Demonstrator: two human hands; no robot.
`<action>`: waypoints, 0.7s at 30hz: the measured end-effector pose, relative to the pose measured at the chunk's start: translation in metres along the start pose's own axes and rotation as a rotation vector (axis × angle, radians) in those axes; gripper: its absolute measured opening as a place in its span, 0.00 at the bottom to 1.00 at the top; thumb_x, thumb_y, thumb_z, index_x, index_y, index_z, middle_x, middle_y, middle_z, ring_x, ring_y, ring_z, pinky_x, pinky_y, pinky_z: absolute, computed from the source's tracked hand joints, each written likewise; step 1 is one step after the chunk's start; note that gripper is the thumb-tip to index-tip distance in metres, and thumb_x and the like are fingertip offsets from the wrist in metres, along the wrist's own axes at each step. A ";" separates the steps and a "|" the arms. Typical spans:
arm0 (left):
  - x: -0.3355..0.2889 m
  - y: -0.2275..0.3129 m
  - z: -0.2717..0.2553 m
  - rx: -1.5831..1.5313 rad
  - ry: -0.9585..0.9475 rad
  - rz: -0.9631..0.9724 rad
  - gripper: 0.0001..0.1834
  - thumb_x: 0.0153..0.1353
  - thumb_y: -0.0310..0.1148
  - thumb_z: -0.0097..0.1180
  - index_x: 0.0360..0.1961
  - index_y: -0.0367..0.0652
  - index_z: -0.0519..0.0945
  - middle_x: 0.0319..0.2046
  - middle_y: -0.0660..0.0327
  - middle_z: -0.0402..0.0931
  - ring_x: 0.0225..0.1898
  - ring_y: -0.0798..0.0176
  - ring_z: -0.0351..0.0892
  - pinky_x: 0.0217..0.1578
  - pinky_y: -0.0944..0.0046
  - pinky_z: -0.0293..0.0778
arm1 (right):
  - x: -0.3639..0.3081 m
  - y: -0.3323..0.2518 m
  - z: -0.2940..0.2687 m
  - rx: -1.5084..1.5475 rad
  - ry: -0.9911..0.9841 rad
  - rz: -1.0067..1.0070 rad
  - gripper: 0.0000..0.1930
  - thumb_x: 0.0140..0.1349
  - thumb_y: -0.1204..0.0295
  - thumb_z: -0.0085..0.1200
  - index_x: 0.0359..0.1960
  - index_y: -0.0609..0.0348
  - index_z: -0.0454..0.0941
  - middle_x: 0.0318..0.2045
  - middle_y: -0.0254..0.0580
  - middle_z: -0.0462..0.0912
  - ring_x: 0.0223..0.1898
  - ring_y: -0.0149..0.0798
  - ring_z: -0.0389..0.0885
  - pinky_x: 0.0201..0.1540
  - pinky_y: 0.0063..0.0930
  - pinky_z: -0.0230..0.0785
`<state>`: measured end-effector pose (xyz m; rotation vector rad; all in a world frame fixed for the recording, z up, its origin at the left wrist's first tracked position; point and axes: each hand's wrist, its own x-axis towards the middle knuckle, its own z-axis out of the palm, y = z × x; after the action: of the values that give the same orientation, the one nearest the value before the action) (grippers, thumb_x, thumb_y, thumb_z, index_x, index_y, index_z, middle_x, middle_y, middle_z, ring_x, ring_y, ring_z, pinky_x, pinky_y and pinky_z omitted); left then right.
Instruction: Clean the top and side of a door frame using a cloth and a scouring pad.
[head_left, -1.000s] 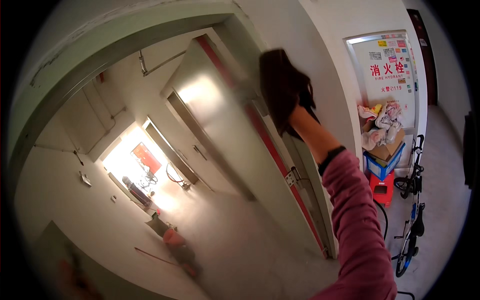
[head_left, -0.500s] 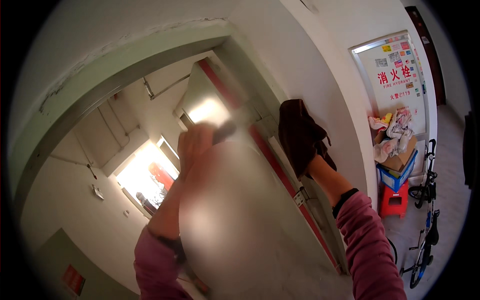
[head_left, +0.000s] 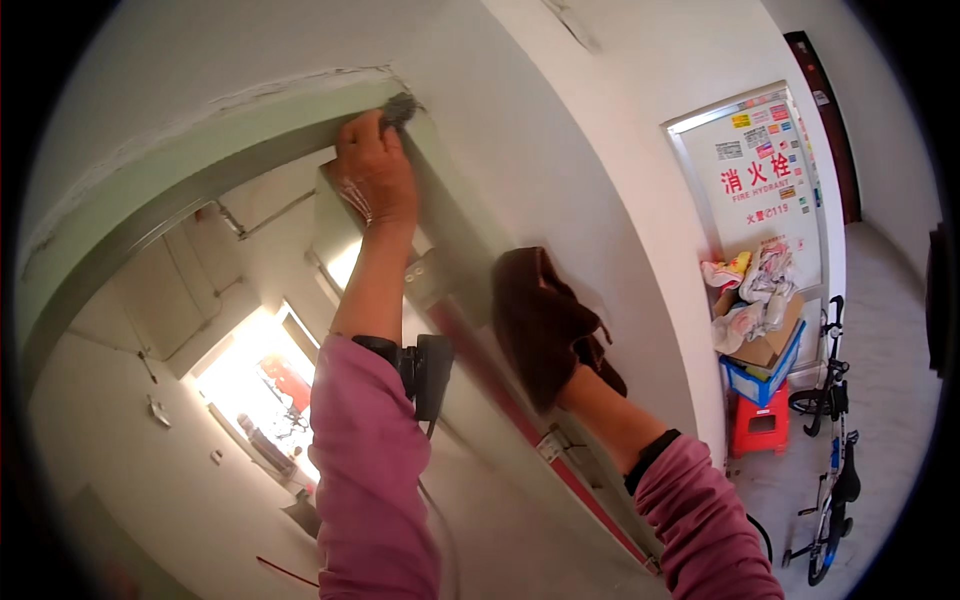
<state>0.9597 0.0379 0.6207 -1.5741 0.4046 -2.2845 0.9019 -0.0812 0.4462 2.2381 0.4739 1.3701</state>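
My left hand (head_left: 375, 172) reaches up to the top corner of the door frame (head_left: 290, 150). Its fingers are closed round a dark grey scouring pad, which looks like steel wool (head_left: 399, 108) and touches the green-painted corner. Lower and to the right, my right hand (head_left: 580, 388) holds a dark brown cloth (head_left: 535, 305) against the white wall beside the frame. The cloth covers most of that hand and hides its fingers. A black device (head_left: 430, 375) is strapped at my left wrist.
Beyond the frame is a door (head_left: 520, 420) with a red strip, and a bright window (head_left: 265, 390) further back. At right stand a fire hydrant cabinet (head_left: 690, 170), a blue crate (head_left: 765, 380) with cardboard and bags, a red stool (head_left: 760, 430) and a bicycle (head_left: 845, 485).
My left hand, blurred in front of the door before, has risen to the frame's top corner with the grey pad. My right hand stays at the wall with the cloth; the view has shifted.
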 end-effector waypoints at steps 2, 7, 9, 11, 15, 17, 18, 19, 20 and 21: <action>-0.006 0.009 0.008 -0.037 0.048 -0.044 0.13 0.47 0.29 0.55 0.37 0.47 0.73 0.33 0.61 0.71 0.34 0.57 0.72 0.32 0.59 0.68 | 0.012 -0.029 0.044 0.118 0.134 0.055 0.08 0.46 0.70 0.46 0.27 0.57 0.76 0.27 0.42 0.70 0.37 0.42 0.65 0.46 0.41 0.56; -0.013 0.012 -0.003 -0.111 -0.010 -0.044 0.14 0.46 0.30 0.56 0.37 0.50 0.74 0.33 0.64 0.69 0.34 0.59 0.71 0.29 0.58 0.69 | -0.010 0.013 0.039 -0.014 0.345 -0.015 0.05 0.53 0.75 0.42 0.28 0.58 0.72 0.26 0.39 0.69 0.31 0.35 0.68 0.38 0.24 0.61; -0.011 0.011 -0.006 -0.062 -0.163 0.147 0.12 0.47 0.30 0.56 0.36 0.51 0.75 0.32 0.64 0.69 0.33 0.59 0.72 0.27 0.59 0.70 | -0.009 0.008 0.041 -0.057 0.369 -0.021 0.04 0.54 0.76 0.42 0.28 0.58 0.70 0.25 0.37 0.68 0.29 0.33 0.68 0.36 0.20 0.62; 0.009 0.018 -0.006 -0.022 -0.214 0.114 0.12 0.47 0.31 0.55 0.36 0.52 0.75 0.32 0.64 0.68 0.32 0.60 0.72 0.27 0.59 0.70 | 0.002 -0.015 0.051 -0.095 0.279 0.026 0.03 0.53 0.76 0.42 0.26 0.57 0.70 0.24 0.36 0.67 0.28 0.32 0.66 0.35 0.20 0.61; 0.012 0.008 0.005 -0.025 -0.072 0.000 0.10 0.49 0.32 0.54 0.35 0.53 0.76 0.31 0.64 0.68 0.30 0.58 0.73 0.27 0.60 0.70 | 0.016 -0.037 0.060 -0.142 0.263 0.056 0.03 0.50 0.77 0.43 0.23 0.54 0.69 0.21 0.33 0.64 0.27 0.31 0.64 0.32 0.21 0.60; 0.000 0.011 0.006 -0.050 -0.087 -0.058 0.10 0.49 0.33 0.54 0.36 0.53 0.76 0.31 0.63 0.69 0.30 0.58 0.73 0.27 0.59 0.70 | 0.018 -0.042 0.065 -0.150 0.249 0.063 0.04 0.49 0.77 0.43 0.21 0.53 0.69 0.20 0.32 0.62 0.26 0.31 0.63 0.30 0.21 0.60; -0.001 0.014 0.003 -0.073 -0.086 -0.121 0.10 0.50 0.33 0.53 0.36 0.52 0.76 0.32 0.63 0.69 0.31 0.58 0.73 0.28 0.59 0.70 | 0.020 -0.044 0.070 -0.162 0.244 0.075 0.04 0.49 0.77 0.44 0.20 0.53 0.68 0.20 0.31 0.62 0.25 0.31 0.62 0.30 0.21 0.59; 0.000 0.015 -0.001 -0.072 -0.092 -0.114 0.10 0.50 0.33 0.53 0.36 0.52 0.76 0.32 0.63 0.69 0.31 0.58 0.73 0.28 0.59 0.70 | 0.021 -0.046 0.073 -0.168 0.232 0.082 0.05 0.48 0.78 0.44 0.19 0.52 0.68 0.19 0.31 0.61 0.25 0.31 0.62 0.29 0.22 0.59; 0.005 0.015 -0.006 -0.031 -0.255 -0.063 0.10 0.50 0.33 0.53 0.36 0.52 0.76 0.32 0.62 0.69 0.31 0.57 0.73 0.29 0.58 0.70 | 0.021 -0.047 0.075 -0.176 0.223 0.088 0.05 0.47 0.78 0.44 0.18 0.52 0.68 0.19 0.30 0.60 0.24 0.31 0.61 0.28 0.22 0.59; 0.011 0.014 -0.015 0.024 -0.414 -0.015 0.10 0.51 0.33 0.52 0.37 0.52 0.75 0.33 0.62 0.69 0.32 0.56 0.73 0.30 0.57 0.70 | 0.022 -0.049 0.076 -0.184 0.224 0.090 0.06 0.47 0.78 0.44 0.17 0.51 0.68 0.18 0.29 0.60 0.24 0.30 0.60 0.27 0.22 0.59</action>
<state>0.9438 0.0210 0.6192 -1.9792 0.2551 -1.8928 0.9773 -0.0452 0.4049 1.9901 0.3097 1.6510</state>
